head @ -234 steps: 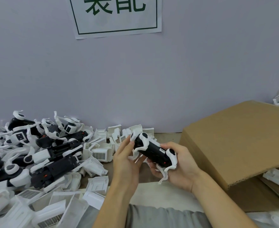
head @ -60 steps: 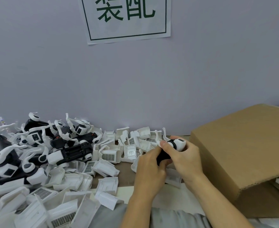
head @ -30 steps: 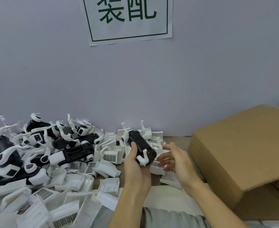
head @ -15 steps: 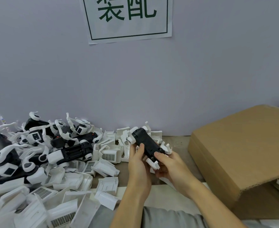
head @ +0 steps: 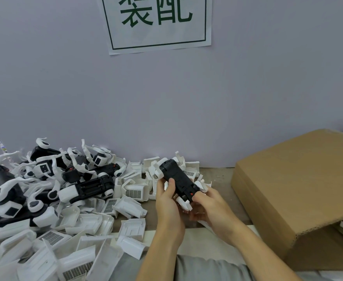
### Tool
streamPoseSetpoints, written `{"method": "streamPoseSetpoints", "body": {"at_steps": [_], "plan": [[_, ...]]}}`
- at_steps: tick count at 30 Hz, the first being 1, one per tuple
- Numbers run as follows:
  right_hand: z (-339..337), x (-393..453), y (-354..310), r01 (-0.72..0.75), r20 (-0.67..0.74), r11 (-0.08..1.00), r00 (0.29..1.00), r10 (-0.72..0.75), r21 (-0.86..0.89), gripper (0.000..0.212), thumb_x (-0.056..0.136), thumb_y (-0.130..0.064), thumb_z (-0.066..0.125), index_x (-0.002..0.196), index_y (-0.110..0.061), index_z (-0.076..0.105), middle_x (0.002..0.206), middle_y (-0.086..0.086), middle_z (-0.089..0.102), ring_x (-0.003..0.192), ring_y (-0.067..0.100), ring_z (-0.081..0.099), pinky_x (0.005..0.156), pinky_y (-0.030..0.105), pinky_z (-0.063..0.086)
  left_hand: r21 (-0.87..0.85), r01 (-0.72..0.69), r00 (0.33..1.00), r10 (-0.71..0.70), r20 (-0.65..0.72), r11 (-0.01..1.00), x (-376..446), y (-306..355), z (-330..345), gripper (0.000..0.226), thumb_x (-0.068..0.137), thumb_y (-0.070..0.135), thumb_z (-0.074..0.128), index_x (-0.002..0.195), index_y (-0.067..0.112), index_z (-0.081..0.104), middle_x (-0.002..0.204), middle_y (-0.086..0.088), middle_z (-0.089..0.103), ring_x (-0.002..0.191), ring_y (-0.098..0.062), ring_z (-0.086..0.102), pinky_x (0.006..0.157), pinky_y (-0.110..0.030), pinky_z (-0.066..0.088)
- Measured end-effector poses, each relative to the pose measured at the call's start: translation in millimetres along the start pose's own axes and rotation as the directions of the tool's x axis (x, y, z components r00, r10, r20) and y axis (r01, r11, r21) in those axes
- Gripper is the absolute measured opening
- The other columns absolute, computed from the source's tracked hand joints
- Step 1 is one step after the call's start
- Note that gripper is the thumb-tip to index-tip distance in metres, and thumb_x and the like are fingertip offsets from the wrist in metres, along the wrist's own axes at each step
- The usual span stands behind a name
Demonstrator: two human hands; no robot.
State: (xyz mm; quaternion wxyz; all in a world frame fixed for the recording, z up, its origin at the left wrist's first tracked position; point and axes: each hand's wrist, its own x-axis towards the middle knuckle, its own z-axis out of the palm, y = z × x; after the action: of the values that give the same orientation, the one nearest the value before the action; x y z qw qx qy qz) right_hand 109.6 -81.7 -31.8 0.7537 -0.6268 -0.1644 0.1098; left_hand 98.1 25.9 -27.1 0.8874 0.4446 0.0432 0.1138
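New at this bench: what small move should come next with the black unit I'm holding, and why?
Probably free the right hand and pick up a white grille cover: both it and the left hand grip the black unit, whose dark side faces up uncovered, and covers lie beside.

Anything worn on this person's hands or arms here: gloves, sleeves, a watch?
Nothing: left hand and right hand are ungloved, no rings or watch show, and both forearms are bare to the frame's edge. Grey fabric lies below them.
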Motion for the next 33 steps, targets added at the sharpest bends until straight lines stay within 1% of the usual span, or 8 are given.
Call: {"method": "streamPoseSetpoints", "body": {"at_steps": [4,6,9,13,18,24,30,33], "plan": [[2.1,-1.7,-1.6,-0.009,-0.020,1.000,1.000,0.009,-0.016,0.019,0.081,-0.023,0.055,0.086,-0.023,0.073,0.077,0.008,0.066,0.071,0.022,0.055,0.058,0.029,0.043,0.035,-0.062,0.998,0.061,0.018,0.997,-0.9,-1.5,1.1,0.021,0.105,0.020,0.046,0.115,0.026,0.064,0.103,-0.019,0.071,0.091,-0.038,0.063,0.086,-0.060,0.048],[2.1,-1.8,-1.2,-0.016,-0.035,0.999,0.999,0.014,-0.032,0.019,0.090,-0.020,0.055,0.084,-0.020,0.073,0.070,0.007,0.063,0.068,0.023,0.052,0.056,0.030,0.039,0.040,-0.071,0.997,0.070,0.013,0.997,-0.5,-1.4,1.2,0.022,0.105,0.021,0.047,0.112,0.030,0.067,0.089,-0.018,0.070,0.081,-0.034,0.060,0.077,-0.051,0.046],[0.8,-0.8,0.2,-0.031,-0.031,0.999,0.999,0.030,-0.039,0.020,0.098,-0.018,0.051,0.097,-0.005,0.066,0.075,0.013,0.064,0.066,0.024,0.052,0.055,0.031,0.038,0.048,-0.060,0.998,0.060,0.006,0.997,0.3,-0.3,0.2,0.026,0.105,0.024,0.048,0.100,0.037,0.070,0.075,-0.013,0.067,0.073,-0.027,0.052,0.065,-0.040,0.039],[0.5,0.5,0.7,-0.053,-0.036,0.998,0.998,0.054,0.013,0.019,0.099,-0.024,0.055,0.097,-0.010,0.067,0.077,0.012,0.066,0.062,0.020,0.056,0.053,0.029,0.041,0.054,-0.067,0.998,0.066,0.019,0.996,-2.0,0.6,1.2,0.029,0.105,0.022,0.048,0.098,0.038,0.071,0.096,-0.017,0.071,0.084,-0.035,0.061,0.079,-0.050,0.047],[-0.6,1.5,3.6,-0.056,-0.027,0.998,0.998,0.056,0.032,0.012,0.098,-0.015,0.053,0.096,-0.011,0.064,0.072,0.007,0.064,0.054,0.016,0.049,0.053,0.028,0.039,0.056,-0.068,0.998,0.067,0.015,0.996,-2.1,0.0,1.2,0.027,0.105,0.021,0.047,0.099,0.034,0.070,0.102,-0.020,0.069,0.088,-0.035,0.064,0.088,-0.055,0.049],[0.1,0.5,1.9,-0.052,-0.006,0.999,0.999,0.052,0.014,0.013,0.097,-0.009,0.046,0.096,-0.004,0.058,0.074,0.011,0.062,0.062,0.021,0.053,0.053,0.030,0.037,0.060,-0.073,0.997,0.073,0.005,0.996,0.3,0.1,-0.6,0.028,0.105,0.024,0.046,0.095,0.035,0.070,0.084,-0.013,0.068,0.072,-0.028,0.057,0.064,-0.036,0.044],[-1.6,1.5,3.2,-0.046,-0.006,0.998,0.999,0.046,-0.041,0.020,0.096,-0.010,0.046,0.099,0.002,0.061,0.079,0.017,0.058,0.075,0.031,0.043,0.055,0.032,0.036,0.109,-0.098,0.995,0.096,0.023,0.989,0.3,-0.9,-0.6,0.028,0.105,0.024,0.048,0.096,0.041,0.069,0.078,-0.012,0.068,0.078,-0.032,0.056,0.066,-0.039,0.045],[-0.5,-0.1,1.6,-0.035,-0.007,0.999,0.999,0.035,-0.032,0.019,0.087,-0.021,0.052,0.083,-0.014,0.069,0.075,0.015,0.060,0.072,0.029,0.044,0.055,0.032,0.036,0.125,-0.122,0.992,0.119,0.033,0.985,-0.9,0.3,1.0,0.030,0.104,0.024,0.049,0.095,0.042,0.070,0.075,-0.008,0.070,0.075,-0.030,0.056,0.067,-0.041,0.042]]}}
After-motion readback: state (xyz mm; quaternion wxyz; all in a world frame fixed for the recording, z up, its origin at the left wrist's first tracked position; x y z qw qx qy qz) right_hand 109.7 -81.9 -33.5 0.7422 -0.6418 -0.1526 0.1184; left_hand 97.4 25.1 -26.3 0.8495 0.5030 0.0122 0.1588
